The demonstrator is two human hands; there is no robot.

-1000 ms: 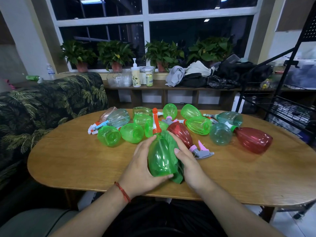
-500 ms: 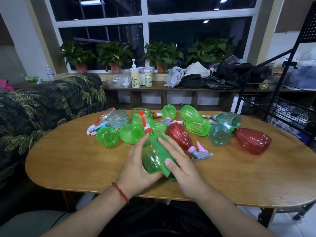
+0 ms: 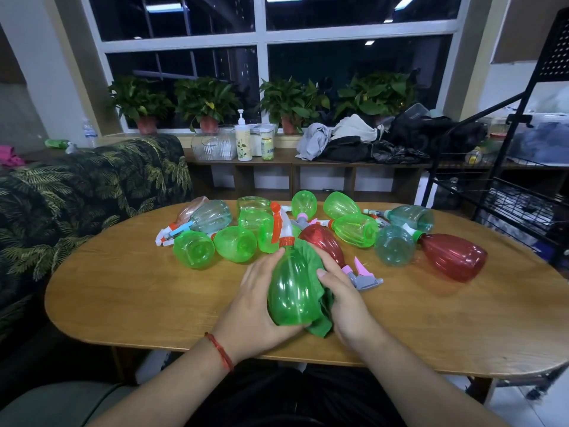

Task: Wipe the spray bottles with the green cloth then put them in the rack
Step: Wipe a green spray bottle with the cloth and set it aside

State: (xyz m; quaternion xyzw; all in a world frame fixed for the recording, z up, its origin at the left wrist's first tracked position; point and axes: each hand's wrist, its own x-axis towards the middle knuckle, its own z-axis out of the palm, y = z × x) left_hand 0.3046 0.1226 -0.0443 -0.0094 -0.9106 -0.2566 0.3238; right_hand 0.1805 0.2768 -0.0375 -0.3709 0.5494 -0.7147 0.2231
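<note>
Your left hand [image 3: 261, 306] cups the left flank of a green spray bottle [image 3: 292, 291], fingers close together and curled along its side, index tip up by the orange collar, thumb tucked under the base. Your right hand [image 3: 341, 291] grips the green cloth [image 3: 320, 323] against the bottle's right flank, with the thumb pressed flat on the cloth. The other fingers are hidden behind it, so you cannot tell how they lie. The cloth wraps the far shoulder of the bottle and hangs out below its base. The bottle sits tilted near the middle of the near edge of the wooden table [image 3: 123, 303], nozzle pointing toward the far edge. Whether it touches the surface is unclear. A red bottle with pink trigger [image 3: 323, 245] lies just beyond your right hand. More green, teal and red spray bottles lie on their sides along the far half of the table. The black wire rack [image 3: 523, 211] stands off the table's right end.
</note>
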